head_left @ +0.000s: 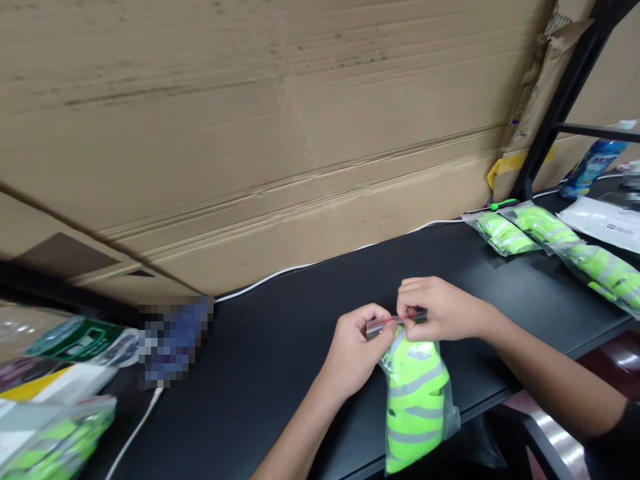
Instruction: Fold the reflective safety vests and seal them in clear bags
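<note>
A clear zip bag (416, 400) hangs over the front edge of the black table, with folded neon-yellow fabric with grey reflective stripes inside. Its top strip, with a red line along it, runs between my two hands. My left hand (357, 347) pinches the left part of this strip between thumb and fingers. Close beside it, my right hand (440, 310) grips the strip farther right, fingers curled. Whether the seal is closed along its whole length I cannot tell.
Several similar filled bags (505, 233) lie at the right back, near a white plastic packet (603, 223) and a blue-labelled bottle (595, 163). Another filled bag (65, 440) is at the lower left. A white cable (265, 277) runs along the cardboard wall (280, 133).
</note>
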### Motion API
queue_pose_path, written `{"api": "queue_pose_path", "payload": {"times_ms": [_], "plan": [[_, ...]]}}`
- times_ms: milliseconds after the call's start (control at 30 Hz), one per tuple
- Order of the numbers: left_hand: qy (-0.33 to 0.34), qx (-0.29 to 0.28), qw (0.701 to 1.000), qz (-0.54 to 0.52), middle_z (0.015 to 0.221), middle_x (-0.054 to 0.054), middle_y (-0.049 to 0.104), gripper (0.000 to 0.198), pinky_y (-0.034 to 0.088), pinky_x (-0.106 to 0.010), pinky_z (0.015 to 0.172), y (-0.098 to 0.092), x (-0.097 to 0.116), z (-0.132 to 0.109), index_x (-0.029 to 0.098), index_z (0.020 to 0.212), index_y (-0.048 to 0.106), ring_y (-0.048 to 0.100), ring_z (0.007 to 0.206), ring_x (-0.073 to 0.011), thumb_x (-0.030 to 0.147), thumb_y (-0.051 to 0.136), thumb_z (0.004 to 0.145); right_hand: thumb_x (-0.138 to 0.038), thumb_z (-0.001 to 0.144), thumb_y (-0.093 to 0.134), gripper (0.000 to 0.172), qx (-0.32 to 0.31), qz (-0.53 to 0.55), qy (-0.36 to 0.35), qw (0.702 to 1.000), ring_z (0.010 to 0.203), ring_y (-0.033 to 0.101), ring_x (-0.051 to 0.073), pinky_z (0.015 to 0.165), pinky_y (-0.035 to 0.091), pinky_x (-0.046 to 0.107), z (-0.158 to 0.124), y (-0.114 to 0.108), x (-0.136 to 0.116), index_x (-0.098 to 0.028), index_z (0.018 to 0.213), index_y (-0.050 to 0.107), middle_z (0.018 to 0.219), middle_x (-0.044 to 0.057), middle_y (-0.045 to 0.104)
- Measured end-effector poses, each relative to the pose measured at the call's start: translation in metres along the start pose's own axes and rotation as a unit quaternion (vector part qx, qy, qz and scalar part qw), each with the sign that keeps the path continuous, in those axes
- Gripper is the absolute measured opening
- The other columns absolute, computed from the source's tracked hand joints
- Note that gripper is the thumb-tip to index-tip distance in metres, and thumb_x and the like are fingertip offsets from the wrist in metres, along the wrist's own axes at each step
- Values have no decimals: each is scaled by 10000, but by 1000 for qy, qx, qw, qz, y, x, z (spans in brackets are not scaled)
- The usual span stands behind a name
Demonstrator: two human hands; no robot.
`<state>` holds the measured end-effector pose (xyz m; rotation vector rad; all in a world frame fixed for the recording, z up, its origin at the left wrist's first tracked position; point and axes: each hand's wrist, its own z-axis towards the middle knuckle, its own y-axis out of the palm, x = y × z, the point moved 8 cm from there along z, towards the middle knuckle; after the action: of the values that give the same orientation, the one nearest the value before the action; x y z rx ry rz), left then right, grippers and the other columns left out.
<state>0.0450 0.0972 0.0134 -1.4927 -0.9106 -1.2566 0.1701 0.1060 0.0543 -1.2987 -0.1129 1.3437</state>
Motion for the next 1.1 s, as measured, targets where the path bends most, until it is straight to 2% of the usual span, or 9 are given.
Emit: {"api": "queue_pose_path", "payload": {"times_ms": [167, 233, 333, 433, 567, 733, 833, 933, 1100], "plan": [[-41, 56, 996, -57, 554, 26, 525, 261, 329, -187, 478, -4, -19, 3, 148, 664, 642, 426, 497, -83, 374, 725, 764, -239, 923, 573, 126, 172, -151, 91, 969, 990, 621, 255, 858, 509, 422, -45, -22, -21, -199, 1043, 588, 1058, 111, 672], [-60, 107, 988, -93, 516, 40, 506, 268, 316, -181, 433, -7, -29, 2, 151, 674, 649, 408, 447, -74, 390, 733, 762, -344, 878, 652, 405, 227, -163, 153, 948, 1161, 609, 324, 932, 531, 482, -70, -15, -28, -212, 1241, 531, 1277, 172, 616], [-80, 134, 977, -143, 499, 39, 528, 278, 343, -184, 398, -3, -38, -1, 147, 704, 673, 437, 405, -77, 406, 743, 775, -464, 777, 736, 865, 206, -180, 219, 937, 1253, 580, 417, 936, 554, 540, -94, 18, -32, -205, 1497, 333, 1456, 228, 507], [-73, 108, 974, -186, 579, 5, 623, 294, 454, -210, 451, 6, -38, -6, 133, 769, 712, 540, 444, -99, 421, 768, 788, -372, 812, 665, 783, 199, -170, 248, 933, 1168, 643, 388, 846, 593, 513, -108, 38, -30, -238, 1498, 312, 1440, 210, 524], [-67, 90, 964, -240, 853, -71, 760, 337, 615, -309, 677, 13, -41, -21, 128, 957, 755, 716, 667, -179, 403, 819, 773, -262, 832, 592, 573, 220, -222, 243, 918, 1161, 629, 389, 815, 585, 521, -115, 35, -33, -234, 1386, 446, 1443, 213, 495], [-28, 91, 960, -262, 1025, -124, 781, 449, 627, -429, 873, 20, -50, -44, 149, 1111, 737, 748, 943, -274, 406, 844, 759, -296, 880, 625, 595, 186, -293, 213, 913, 1237, 553, 413, 923, 531, 573, -119, 32, -34, -218, 1439, 437, 1403, 214, 524], [-12, 107, 965, -238, 1085, -150, 765, 460, 619, -450, 871, 18, -57, -64, 160, 1162, 720, 737, 999, -304, 442, 797, 807, -245, 919, 570, 552, 206, -303, 232, 901, 1190, 585, 371, 917, 543, 536, -140, 15, -18, -253, 1456, 442, 1388, 193, 530], [-27, 152, 972, -176, 1015, -132, 766, 340, 604, -416, 845, 4, -65, -88, 169, 1063, 746, 731, 936, -280, 443, 740, 861, -299, 924, 591, 525, 239, -384, 254, 855, 1161, 601, 403, 909, 532, 576, -179, -19, 1, -261, 1440, 502, 1402, 198, 521], [-32, 201, 962, -182, 874, -83, 746, 238, 549, -343, 807, -18, -72, -116, 177, 908, 753, 688, 807, -224, 403, 679, 904, -328, 884, 688, 546, 333, -473, 243, 779, 1229, 599, 423, 991, 490, 533, -235, -101, 20, -257, 1413, 578, 1395, 228, 574]]}}
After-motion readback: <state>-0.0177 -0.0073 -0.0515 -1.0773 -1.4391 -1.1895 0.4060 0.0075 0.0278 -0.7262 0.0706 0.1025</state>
